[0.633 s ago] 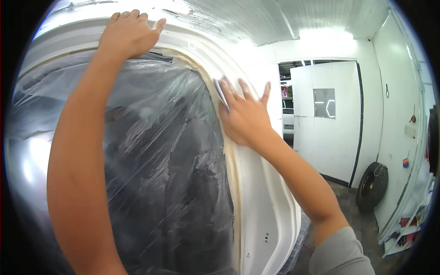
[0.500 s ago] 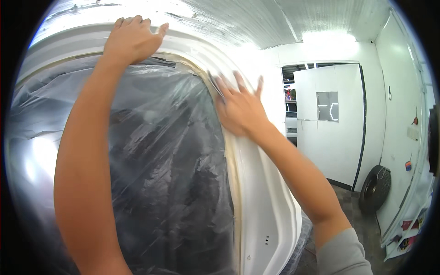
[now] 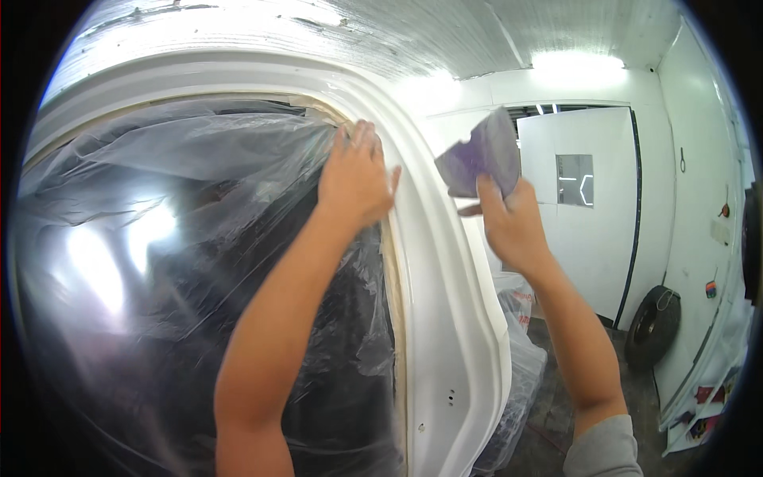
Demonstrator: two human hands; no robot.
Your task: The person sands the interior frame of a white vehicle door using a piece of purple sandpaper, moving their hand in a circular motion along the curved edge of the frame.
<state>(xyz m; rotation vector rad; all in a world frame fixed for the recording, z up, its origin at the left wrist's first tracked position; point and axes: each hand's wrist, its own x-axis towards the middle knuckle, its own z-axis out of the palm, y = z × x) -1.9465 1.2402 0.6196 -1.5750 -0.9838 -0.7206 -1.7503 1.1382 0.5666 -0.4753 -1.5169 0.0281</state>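
A white car body frame [image 3: 433,318] curves around an opening that is covered with clear plastic film [image 3: 238,318]. Beige masking tape [image 3: 400,350] runs along its inner edge. My left hand [image 3: 355,176] lies at the upper right corner of the frame, over the tape, fingers stretched out and thumb apart. It holds nothing that I can see. Off to the right of the frame, my right hand [image 3: 513,222] pinches a piece of sandpaper [image 3: 483,155], purple and grey, between thumb and fingers. The sandpaper is raised in the air, away from the panel.
Behind, a white door [image 3: 592,238] with a small window stands ajar. A tire [image 3: 653,327] leans against the right wall. Crumpled clear plastic [image 3: 517,374] hangs beside the frame's lower right edge. Small tools hang on the right wall.
My left hand has come down and right along the frame to its corner. My right hand has left the panel and moved right, bringing the sandpaper into plain sight.
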